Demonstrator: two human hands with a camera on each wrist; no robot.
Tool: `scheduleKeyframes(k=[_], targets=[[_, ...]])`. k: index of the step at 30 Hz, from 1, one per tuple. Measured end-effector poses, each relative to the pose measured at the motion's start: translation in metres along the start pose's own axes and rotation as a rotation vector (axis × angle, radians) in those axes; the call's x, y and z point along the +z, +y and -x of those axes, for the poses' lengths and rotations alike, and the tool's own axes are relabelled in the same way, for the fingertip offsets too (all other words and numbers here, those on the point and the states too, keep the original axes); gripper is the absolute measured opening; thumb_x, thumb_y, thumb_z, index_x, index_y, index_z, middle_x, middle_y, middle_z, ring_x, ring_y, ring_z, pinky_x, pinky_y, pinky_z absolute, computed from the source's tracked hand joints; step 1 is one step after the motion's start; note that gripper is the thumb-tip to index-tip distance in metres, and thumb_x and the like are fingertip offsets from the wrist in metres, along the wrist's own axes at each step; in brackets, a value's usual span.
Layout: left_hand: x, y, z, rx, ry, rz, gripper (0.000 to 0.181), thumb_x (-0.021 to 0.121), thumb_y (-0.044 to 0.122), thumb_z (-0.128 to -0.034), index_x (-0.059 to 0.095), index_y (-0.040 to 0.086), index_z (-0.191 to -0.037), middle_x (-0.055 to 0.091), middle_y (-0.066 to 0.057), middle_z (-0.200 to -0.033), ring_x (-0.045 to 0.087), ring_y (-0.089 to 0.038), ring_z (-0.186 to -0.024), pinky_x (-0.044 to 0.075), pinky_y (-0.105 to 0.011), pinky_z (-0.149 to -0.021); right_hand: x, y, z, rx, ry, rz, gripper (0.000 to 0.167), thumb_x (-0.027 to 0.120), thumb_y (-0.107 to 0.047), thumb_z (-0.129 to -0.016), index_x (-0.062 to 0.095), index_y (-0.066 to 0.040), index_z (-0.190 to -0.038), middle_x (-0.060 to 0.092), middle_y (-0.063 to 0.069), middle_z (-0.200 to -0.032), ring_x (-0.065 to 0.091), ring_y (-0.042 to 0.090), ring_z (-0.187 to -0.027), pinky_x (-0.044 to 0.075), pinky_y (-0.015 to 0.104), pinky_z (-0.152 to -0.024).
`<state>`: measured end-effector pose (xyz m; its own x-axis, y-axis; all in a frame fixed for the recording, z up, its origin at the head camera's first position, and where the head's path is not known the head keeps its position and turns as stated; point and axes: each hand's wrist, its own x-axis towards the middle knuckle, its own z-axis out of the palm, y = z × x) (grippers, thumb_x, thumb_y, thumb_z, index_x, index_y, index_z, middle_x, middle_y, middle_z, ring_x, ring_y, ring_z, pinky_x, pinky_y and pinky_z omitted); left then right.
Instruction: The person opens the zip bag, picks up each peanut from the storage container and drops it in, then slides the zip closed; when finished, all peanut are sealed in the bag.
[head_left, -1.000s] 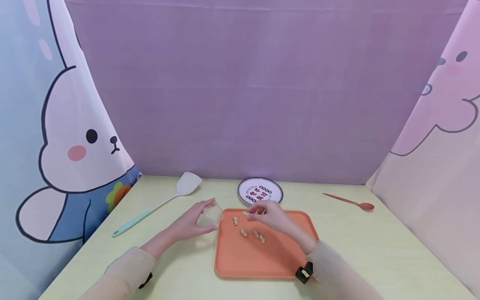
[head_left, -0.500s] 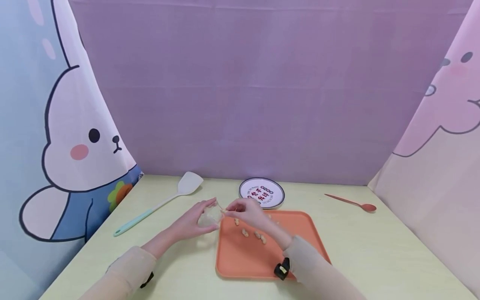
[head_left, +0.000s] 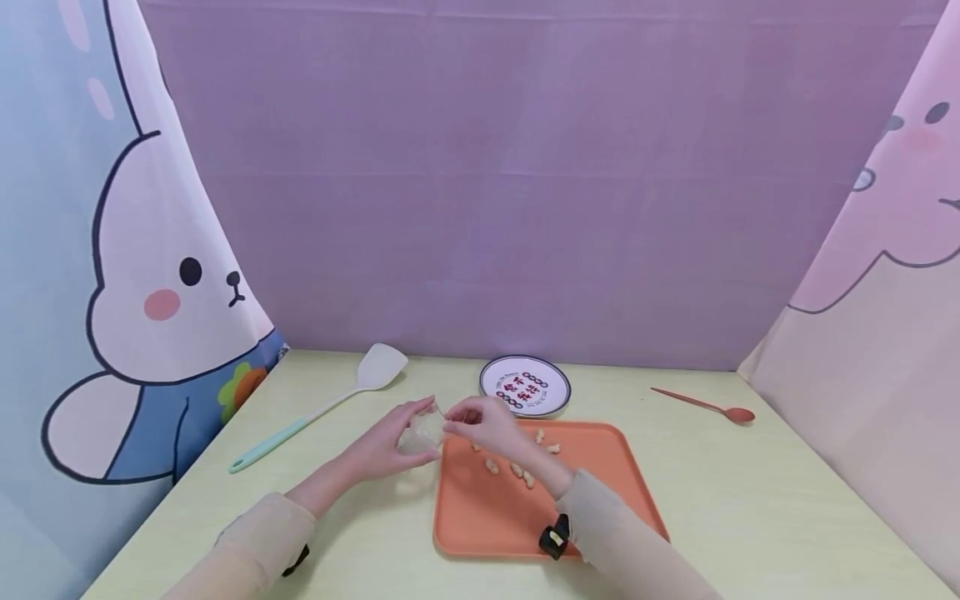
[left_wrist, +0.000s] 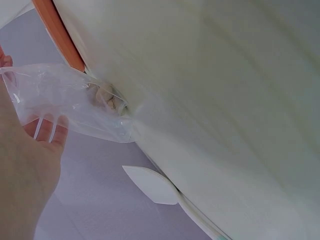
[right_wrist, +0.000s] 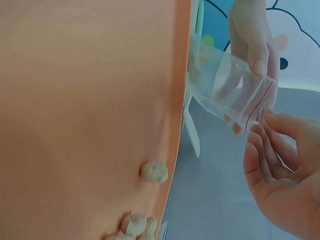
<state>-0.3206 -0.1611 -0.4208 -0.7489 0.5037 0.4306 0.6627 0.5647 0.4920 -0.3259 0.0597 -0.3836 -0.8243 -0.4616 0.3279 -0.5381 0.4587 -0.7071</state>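
Observation:
My left hand (head_left: 392,439) grips a clear zip bag (right_wrist: 232,82) by its side, its red-lined mouth facing right. Peanuts (left_wrist: 105,95) show through the plastic at the bag's bottom in the left wrist view. At the bag's mouth, the fingertips of my right hand (head_left: 491,429) are drawn together, close to the rim. Whether a peanut sits between them is hidden. Several more peanuts (head_left: 517,470) lie scattered on the orange tray (head_left: 487,525), below the right wrist. Nearer in the right wrist view, one peanut (right_wrist: 154,172) lies by the tray's edge.
Behind the tray stands a white plate (head_left: 525,387) with red lettering. A white spatula (head_left: 378,367) with a mint handle lies at the left, and a red spoon (head_left: 738,415) at the right. Purple cloth (head_left: 480,183) closes off the table's back.
My right hand lifted a peanut from the tray's far side and carried it left to the bag's mouth. That peanut no longer shows. The left hand holds the bag almost still.

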Motion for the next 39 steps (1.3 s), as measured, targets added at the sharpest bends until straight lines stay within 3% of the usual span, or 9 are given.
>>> scheduleKeyframes(k=[8, 18, 25, 28, 34, 39], targets=[[0.0, 0.0, -0.002, -0.01, -0.005, -0.004, 0.08, 0.073, 0.039, -0.0792, 0.037, 0.005, -0.142, 0.054, -0.006, -0.133, 0.049, -0.023, -0.122, 0.043, -0.044, -0.099, -0.016, 0.007, 0.005, -0.017, 0.047, 0.012, 0.018, 0.071, -0.019, -0.083, 0.072, -0.006, -0.096, 0.071, 0.003, -0.084, 0.062, 0.008, -0.072, 0.05, 0.019, -0.064], [-0.002, -0.001, -0.001, -0.013, -0.001, 0.005, 0.08, 0.075, 0.036, -0.0786, 0.037, 0.005, -0.142, 0.053, -0.007, -0.134, 0.049, -0.024, -0.123, 0.045, -0.043, -0.098, -0.053, 0.026, 0.021, -0.006, 0.074, 0.022, 0.013, 0.069, -0.013, -0.084, 0.072, -0.008, -0.096, 0.07, 0.004, -0.083, 0.062, 0.012, -0.07, 0.05, 0.021, -0.061], [-0.001, -0.001, -0.001, -0.008, -0.002, 0.002, 0.08, 0.074, 0.035, -0.0787, 0.037, 0.004, -0.142, 0.054, -0.008, -0.134, 0.05, -0.025, -0.122, 0.045, -0.043, -0.098, -0.072, 0.05, 0.034, 0.053, 0.078, 0.031, 0.015, 0.069, -0.013, -0.085, 0.07, -0.002, -0.095, 0.07, 0.01, -0.086, 0.064, 0.015, -0.076, 0.051, 0.019, -0.066], [0.0, -0.001, -0.001, -0.008, -0.003, -0.004, 0.079, 0.074, 0.034, -0.0788, 0.037, 0.004, -0.142, 0.054, -0.008, -0.134, 0.05, -0.025, -0.122, 0.045, -0.043, -0.098, -0.08, 0.056, 0.04, 0.075, 0.059, 0.047, 0.018, 0.067, -0.012, -0.086, 0.069, 0.002, -0.097, 0.07, 0.013, -0.088, 0.064, 0.018, -0.079, 0.051, 0.02, -0.069], [0.0, -0.002, -0.001, 0.005, 0.0, -0.016, 0.079, 0.074, 0.035, -0.0789, 0.037, 0.004, -0.142, 0.054, -0.008, -0.133, 0.05, -0.025, -0.122, 0.046, -0.043, -0.097, -0.094, 0.082, 0.048, 0.109, -0.009, 0.099, 0.018, 0.067, -0.017, -0.087, 0.07, -0.004, -0.098, 0.071, 0.007, -0.092, 0.064, 0.015, -0.084, 0.051, 0.024, -0.075], [0.001, -0.001, -0.001, -0.006, -0.007, -0.007, 0.079, 0.074, 0.034, -0.0791, 0.037, 0.005, -0.142, 0.054, -0.008, -0.134, 0.049, -0.025, -0.122, 0.046, -0.043, -0.097, -0.1, 0.091, 0.054, 0.157, -0.049, 0.117, 0.021, 0.068, -0.018, -0.085, 0.07, -0.003, -0.1, 0.071, 0.007, -0.092, 0.064, 0.016, -0.085, 0.051, 0.025, -0.076]])
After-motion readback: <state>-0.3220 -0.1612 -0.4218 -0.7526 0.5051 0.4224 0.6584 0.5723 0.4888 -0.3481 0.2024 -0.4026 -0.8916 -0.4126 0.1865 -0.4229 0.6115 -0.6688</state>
